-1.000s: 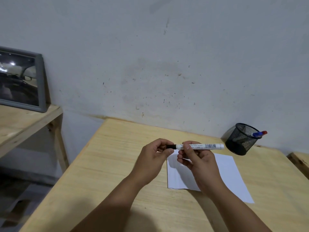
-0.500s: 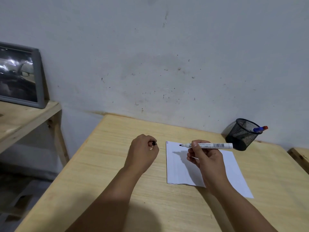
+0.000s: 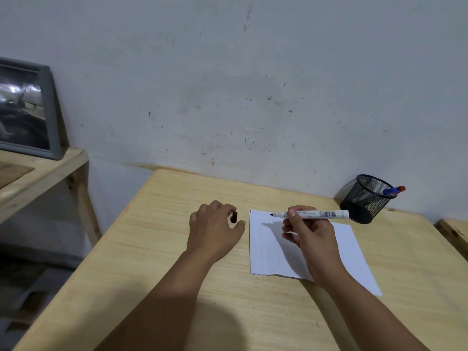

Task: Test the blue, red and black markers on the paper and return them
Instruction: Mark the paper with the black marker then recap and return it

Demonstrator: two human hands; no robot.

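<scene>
Two hands over a wooden table (image 3: 157, 249). Right hand (image 3: 310, 236) pinches the uncapped black marker (image 3: 314, 214), lying nearly level, tip pointing left just above the top-left corner of the paper (image 3: 268, 249); can't tell if it's touching. Left hand (image 3: 214, 230) curls around the black cap (image 3: 233, 217), beside the sheet. Blue marker (image 3: 388, 191) and red marker (image 3: 401, 189) sit in the mesh cup (image 3: 364, 198) by the wall.

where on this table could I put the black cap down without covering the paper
Bare wood lies left of the paper, between the left hand and the table's left edge, and along the wall behind both hands. It is crowded at the far right, around the mesh cup, and where the right hand holds the marker.
</scene>
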